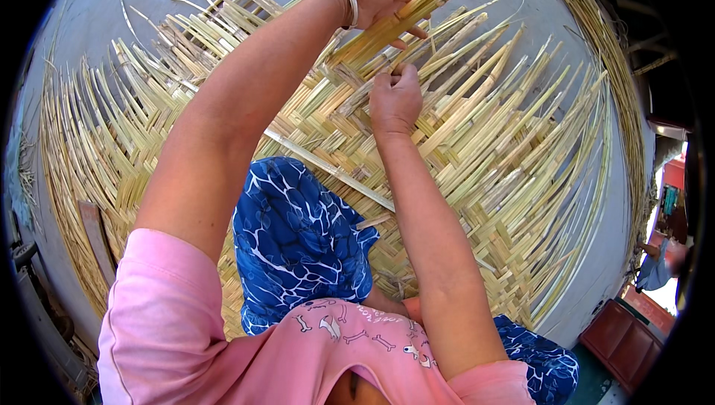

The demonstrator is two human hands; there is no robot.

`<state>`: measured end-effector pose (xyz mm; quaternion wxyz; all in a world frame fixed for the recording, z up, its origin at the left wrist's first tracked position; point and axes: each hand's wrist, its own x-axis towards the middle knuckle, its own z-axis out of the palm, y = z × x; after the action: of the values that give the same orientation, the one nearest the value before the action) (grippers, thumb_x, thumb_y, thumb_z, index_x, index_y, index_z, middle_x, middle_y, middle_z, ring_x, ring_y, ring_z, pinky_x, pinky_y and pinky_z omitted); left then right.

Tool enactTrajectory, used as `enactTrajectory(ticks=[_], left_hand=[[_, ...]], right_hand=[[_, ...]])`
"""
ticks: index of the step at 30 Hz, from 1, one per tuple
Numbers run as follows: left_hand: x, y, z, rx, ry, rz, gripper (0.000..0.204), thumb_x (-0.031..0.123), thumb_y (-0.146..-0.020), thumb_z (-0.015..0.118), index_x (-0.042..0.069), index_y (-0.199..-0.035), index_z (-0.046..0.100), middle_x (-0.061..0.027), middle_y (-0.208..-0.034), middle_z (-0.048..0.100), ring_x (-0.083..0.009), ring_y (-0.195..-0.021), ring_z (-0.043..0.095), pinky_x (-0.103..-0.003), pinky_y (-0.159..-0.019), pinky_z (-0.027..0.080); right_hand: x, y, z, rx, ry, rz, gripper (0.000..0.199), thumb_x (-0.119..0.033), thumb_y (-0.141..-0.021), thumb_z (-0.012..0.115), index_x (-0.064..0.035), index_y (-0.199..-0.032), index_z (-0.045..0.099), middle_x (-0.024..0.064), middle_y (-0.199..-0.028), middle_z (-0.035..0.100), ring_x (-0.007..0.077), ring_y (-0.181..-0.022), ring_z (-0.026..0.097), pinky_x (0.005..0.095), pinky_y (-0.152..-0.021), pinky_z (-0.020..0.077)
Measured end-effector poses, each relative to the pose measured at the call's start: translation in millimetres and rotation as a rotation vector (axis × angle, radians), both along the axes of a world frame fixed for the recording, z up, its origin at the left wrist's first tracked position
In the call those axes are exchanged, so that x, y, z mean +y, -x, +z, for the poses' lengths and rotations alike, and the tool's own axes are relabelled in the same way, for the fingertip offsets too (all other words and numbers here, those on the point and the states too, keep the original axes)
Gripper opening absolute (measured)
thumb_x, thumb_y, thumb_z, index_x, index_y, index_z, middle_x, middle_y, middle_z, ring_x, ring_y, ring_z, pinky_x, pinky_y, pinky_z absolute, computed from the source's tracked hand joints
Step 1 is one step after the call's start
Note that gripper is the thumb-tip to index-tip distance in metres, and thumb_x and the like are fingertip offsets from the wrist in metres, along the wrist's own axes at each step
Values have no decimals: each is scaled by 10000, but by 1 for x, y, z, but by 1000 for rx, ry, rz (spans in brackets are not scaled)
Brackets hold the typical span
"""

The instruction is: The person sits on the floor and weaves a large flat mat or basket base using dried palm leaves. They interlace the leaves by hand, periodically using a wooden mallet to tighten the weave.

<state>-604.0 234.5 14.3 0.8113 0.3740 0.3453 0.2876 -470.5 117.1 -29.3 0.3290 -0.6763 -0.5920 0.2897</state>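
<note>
A large woven mat (477, 167) of pale yellow-green bamboo strips lies under me, its loose ends fanning out on every side. My left hand (383, 3), a silver bangle on its wrist, is closed around a bundle of bamboo strips (387, 27) lifted at a slant above the mat's far part. My right hand (396, 96) sits just below that bundle, fingers curled and pinching a strip end where it meets the weave. One long flat strip (328, 167) lies loose across the mat near my knee.
My knee in blue patterned cloth (298, 241) rests on the mat. Grey floor (112, 3) surrounds the mat. A flat brown blade-like piece (97, 237) lies at the left edge. Reddish steps (625, 338) and a person in blue (655, 267) are at the far right.
</note>
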Motion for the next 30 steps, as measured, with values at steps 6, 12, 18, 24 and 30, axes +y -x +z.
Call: enactTrajectory(ticks=[6,12,18,24,30], left_hand=[[19,-4,-17,117,98,-79,331,311,-908,563,128,-1183,535,-41,-1108,599,-165,-977,605,-406,-771,546],[19,4,-19,108,275,176,211,268,-859,636,96,-981,634,-40,-959,663,-157,-927,617,-350,-747,536],[24,59,-52,359,275,443,262,231,-822,680,44,-999,632,-75,-997,680,-162,-883,653,-328,-696,565],[-29,77,-49,730,63,717,267,157,-817,695,10,-1018,598,-108,-880,681,-179,-751,682,-232,-549,558],[-70,74,-47,851,27,847,235,115,-810,694,-11,-989,612,-112,-803,668,-178,-622,662,-226,-477,539]], right_hand=[[-1,1,2,-85,-23,41,200,-209,-803,528,-53,-922,568,168,-862,638,387,-797,604,459,-700,470],[0,-4,4,-162,9,141,228,-216,-837,526,-64,-990,601,154,-931,638,359,-845,610,439,-734,478],[8,-1,6,-283,35,229,232,-220,-854,527,-64,-1003,610,143,-958,643,345,-853,615,431,-739,485],[-1,1,3,-328,-94,192,168,-155,-829,549,-89,-966,622,118,-1002,607,340,-836,612,428,-714,499],[-11,-5,-5,-398,-228,259,209,-107,-782,569,-108,-985,620,107,-1044,597,326,-833,618,421,-707,512]])
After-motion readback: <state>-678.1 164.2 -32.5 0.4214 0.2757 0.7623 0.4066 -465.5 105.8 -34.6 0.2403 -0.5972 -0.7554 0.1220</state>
